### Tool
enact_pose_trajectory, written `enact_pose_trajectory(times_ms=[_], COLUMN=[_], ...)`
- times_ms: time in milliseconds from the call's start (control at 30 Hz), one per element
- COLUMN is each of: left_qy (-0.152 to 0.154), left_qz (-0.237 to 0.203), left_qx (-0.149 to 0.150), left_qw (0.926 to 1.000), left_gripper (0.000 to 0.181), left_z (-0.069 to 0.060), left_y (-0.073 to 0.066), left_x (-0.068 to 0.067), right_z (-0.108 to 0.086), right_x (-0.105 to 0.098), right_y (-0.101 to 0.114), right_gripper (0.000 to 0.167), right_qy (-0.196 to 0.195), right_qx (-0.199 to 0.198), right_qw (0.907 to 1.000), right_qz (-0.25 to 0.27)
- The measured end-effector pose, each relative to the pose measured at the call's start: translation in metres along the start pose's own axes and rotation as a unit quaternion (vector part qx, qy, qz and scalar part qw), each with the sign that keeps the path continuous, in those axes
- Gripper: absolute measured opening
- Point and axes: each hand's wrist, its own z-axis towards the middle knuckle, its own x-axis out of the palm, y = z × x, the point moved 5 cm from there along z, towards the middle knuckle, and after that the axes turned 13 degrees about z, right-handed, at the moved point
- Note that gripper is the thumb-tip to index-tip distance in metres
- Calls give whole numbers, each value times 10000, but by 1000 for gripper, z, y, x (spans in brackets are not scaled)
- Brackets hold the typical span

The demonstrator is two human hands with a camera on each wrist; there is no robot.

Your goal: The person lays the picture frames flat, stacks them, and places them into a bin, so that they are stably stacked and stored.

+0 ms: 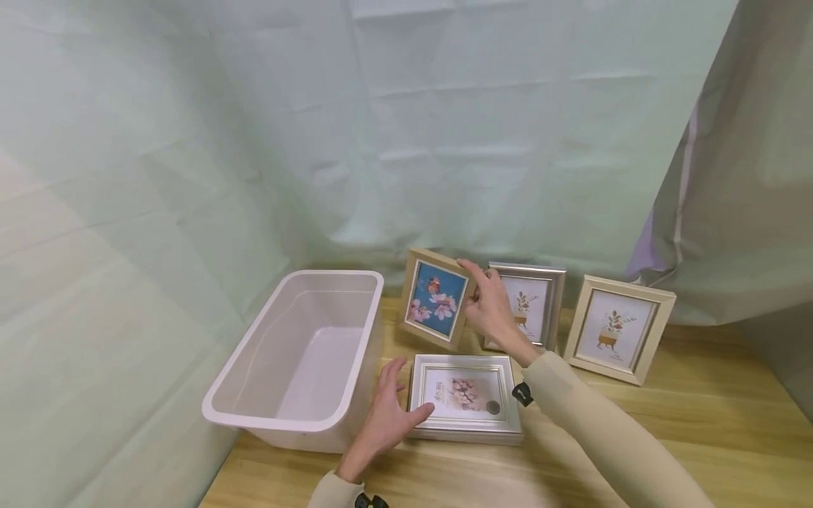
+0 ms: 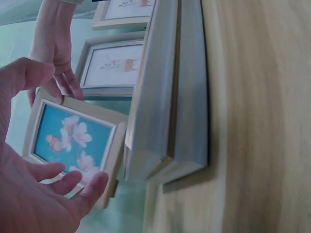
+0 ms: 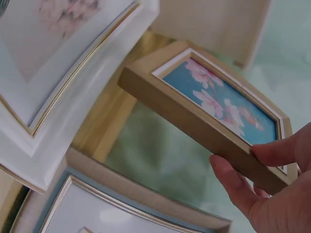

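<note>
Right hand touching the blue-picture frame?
Touching. The right wrist view shows it: the right hand pinches the tan blue-picture frame at one end, thumb on its front rim, fingers against its outer side.

On the bench [image 1: 730, 395], a tub [image 1: 273, 422] sits left of your left hand [image 1: 389, 416], stacked frames [image 1: 466, 395] just right; your right hand [image 1: 490, 305], farther back, holds a picture frame [image 1: 438, 300] to its left, a standing frame [image 1: 555, 310] and a farther frame [image 1: 615, 331] to its right, cloth [image 1: 444, 141] behind.
</note>
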Motion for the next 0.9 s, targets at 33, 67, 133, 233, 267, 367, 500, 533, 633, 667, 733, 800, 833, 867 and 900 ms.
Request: enact_pose_trajectory(times_ms=[33, 67, 133, 233, 267, 367, 500, 533, 633, 667, 733, 800, 833, 867, 900], left_qy=[-49, -89, -183, -366, -426, -563, -522, -450, -207, -113, 65, 249, 347, 427, 533], left_qz=[-89, -227, -453, -704, -799, -1201, -2020, -2240, -2920, -3182, -3676, -4168, -4376, -4516, -4638], left_qx=[-49, -92, -170, -305, -328, -363, -298, -298, -322, -336, -311, -209, -164, -123, -96], left_qw=[9999, 9997, 9987, 9964, 9954, 9905, 9775, 9731, 9557, 9474, 9295, 9084, 8983, 8911, 8843], left_gripper=[99, 99, 97, 94, 93, 89, 88, 87, 86, 86, 85, 83, 82, 81, 81], left_z=[1, 1, 3, 4, 4, 5, 8, 8, 10, 11, 12, 13, 13, 14, 14], left_y=[-1, -3, -6, -8, -8, -8, -7, -7, -6, -6, -6, -9, -9, -10, -11], left_x=[-1, -2, -4, -7, -8, -11, -13, -13, -12, -11, -10, -10, -9, -8, -7], right_z=[-2, -5, -11, -24, -28, -42, -61, -66, -81, -86, -96, -106, -111, -116, -121], right_x=[-3, -6, -13, -22, -25, -32, -39, -40, -43, -44, -45, -46, -47, -48, -48], right_y=[3, 5, 10, 14, 15, 16, 17, 16, 17, 17, 19, 20, 20, 21, 21], right_gripper=[88, 87, 84, 82, 81, 81, 83, 83, 85, 85, 85, 86, 86, 86, 86], right_qy=[-73, -150, -290, -468, -535, -696, -868, -884, -916, -936, -1005, -1098, -1142, -1188, -1223], right_qx=[13, 21, 23, 64, 108, 310, 808, 962, 1367, 1484, 1649, 1797, 1865, 1915, 1956], right_qw=[9999, 9996, 9984, 9948, 9935, 9862, 9660, 9581, 9349, 9282, 9179, 9074, 9022, 8971, 8926], right_qz=[123, 246, 487, 907, 998, 1471, 2297, 2548, 3143, 3280, 3467, 3637, 3718, 3801, 3875])
